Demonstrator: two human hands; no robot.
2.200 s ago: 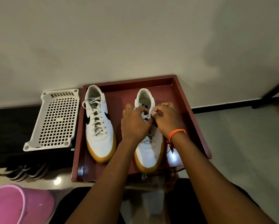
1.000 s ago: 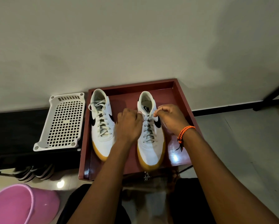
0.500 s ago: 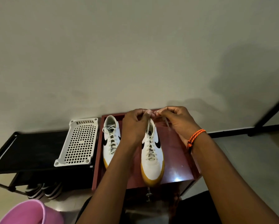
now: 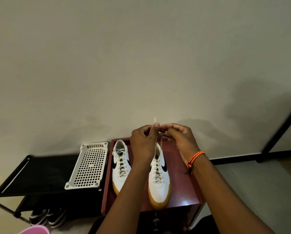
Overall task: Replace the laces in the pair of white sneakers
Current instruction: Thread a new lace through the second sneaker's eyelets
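Here, left hand and right hand pinching cream lace taut above gum-soled white sneaker, possibly half-laced.

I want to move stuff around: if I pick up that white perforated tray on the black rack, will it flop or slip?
The white perforated tray looks like moulded plastic, so probably stiff. Its many holes suggest it is light. Its raised rim should give fingers a fair grip.

Counted: shoes, hands, furniture and containers

Two white leather sneakers with black swooshes and tan soles, each laced; two bare hands; one braided orange wristband; one dark red wooden tray-top box; one white perforated plastic basket; one black metal-framed rack; two black-and-white striped shoes; one pink plastic tub.
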